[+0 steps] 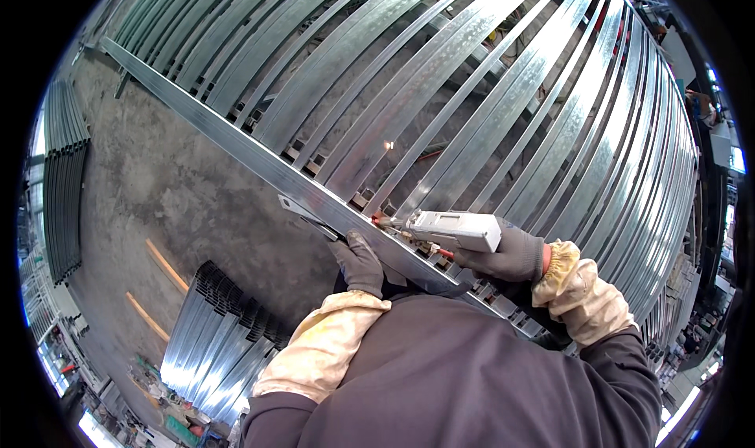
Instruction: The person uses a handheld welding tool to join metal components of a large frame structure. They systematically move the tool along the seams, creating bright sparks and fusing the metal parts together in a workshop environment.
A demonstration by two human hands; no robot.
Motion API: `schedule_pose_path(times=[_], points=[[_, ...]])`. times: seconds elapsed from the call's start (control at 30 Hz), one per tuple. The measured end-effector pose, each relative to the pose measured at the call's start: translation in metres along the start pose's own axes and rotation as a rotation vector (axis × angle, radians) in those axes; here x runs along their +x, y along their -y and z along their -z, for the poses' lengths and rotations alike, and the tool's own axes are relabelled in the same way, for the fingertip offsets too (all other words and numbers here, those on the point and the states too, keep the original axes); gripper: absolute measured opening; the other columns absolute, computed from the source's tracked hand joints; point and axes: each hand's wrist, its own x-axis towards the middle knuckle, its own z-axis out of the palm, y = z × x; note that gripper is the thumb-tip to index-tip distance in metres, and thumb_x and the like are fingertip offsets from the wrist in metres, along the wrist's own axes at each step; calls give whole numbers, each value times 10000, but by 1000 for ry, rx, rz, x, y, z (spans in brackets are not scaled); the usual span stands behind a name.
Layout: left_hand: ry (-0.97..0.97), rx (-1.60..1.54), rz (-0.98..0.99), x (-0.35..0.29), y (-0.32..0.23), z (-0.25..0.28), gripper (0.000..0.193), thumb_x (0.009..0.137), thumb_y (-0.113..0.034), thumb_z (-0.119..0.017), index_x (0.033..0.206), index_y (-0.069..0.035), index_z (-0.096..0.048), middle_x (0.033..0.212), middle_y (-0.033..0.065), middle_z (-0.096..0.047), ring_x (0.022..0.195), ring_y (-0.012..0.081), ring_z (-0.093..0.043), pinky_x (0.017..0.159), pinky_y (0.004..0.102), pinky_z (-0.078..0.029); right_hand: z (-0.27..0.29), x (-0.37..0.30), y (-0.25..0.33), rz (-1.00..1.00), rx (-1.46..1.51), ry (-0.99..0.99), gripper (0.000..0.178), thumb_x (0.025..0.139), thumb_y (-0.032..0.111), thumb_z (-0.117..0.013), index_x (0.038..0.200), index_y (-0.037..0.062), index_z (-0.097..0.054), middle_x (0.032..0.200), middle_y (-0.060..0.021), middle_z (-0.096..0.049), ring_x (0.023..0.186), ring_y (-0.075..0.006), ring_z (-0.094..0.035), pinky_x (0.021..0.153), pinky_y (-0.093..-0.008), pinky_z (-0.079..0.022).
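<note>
– White handheld tool, one: location?
– Gripped in right hand, pointed toward the long metal rail, right of the left hand.
– Left hand?
– By the rail's near edge, beside flat metal piece; grip: cannot tell.
– Open room?
– Concrete floor, left of rail.

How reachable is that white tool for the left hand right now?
Probably yes: the left hand is near, apparently with only the metal beam between it and the white tool the right hand holds.
</note>
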Motion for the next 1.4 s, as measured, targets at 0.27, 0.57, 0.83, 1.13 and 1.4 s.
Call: schedule_pose_path(times=[0.27, 0.57, 0.83, 1.13, 1.4], points=[[393, 16, -51, 28, -49, 75, 493, 1017, -300, -523, 1350, 53, -440, 1285, 254, -558, 1162, 394, -541, 1007, 440, -407, 18, -29, 35, 45, 364, -208, 478, 949, 186, -661, 1371, 13, -517, 1040, -84, -687, 822, -123, -645, 684, -287, -558], [94, 34, -214, 70, -49, 92, 569, 972, -242, -573, 1420, 53, -383, 1316, 258, -522, 1229, 388, -523, 1050, 454, -403, 23, 76, 72, -42, 389, -215, 440, 953, 314, -673, 1225, -23, -594, 967, -57, -654, 733, -119, -638, 586, -273, -538], [124, 38, -179, 91, -54, 86, 539, 988, -175, -555, 1442, 32, -350, 1287, 195, -540, 1130, 279, -582, 971, 382, -462, 13, 130, 65, -42, 296, -176, 411, 953, 262, -691, 1248, -11, -606, 1129, -60, -656, 1025, -134, -596, 905, -301, -495], [118, 151, -210, 89, -66, 88, 615, 971, -282, -557, 1440, 49, -334, 1293, 247, -501, 1147, 396, -554, 979, 443, -450, 22, 152, 48, 34, 286, -66, 444, 958, 281, -680, 1279, -14, -592, 1155, -58, -649, 1027, -128, -595, 896, -300, -505], [85, 109, -241, 91, -49, 80, 679, 941, -293, -578, 1445, 74, -310, 1262, 271, -492, 1094, 430, -554, 952, 474, -458, 28, 154, 50, -99, 320, -45, 430, 966, 265, -663, 1296, -2, -591, 1189, -69, -647, 1060, -138, -593, 940, -311, -486]])
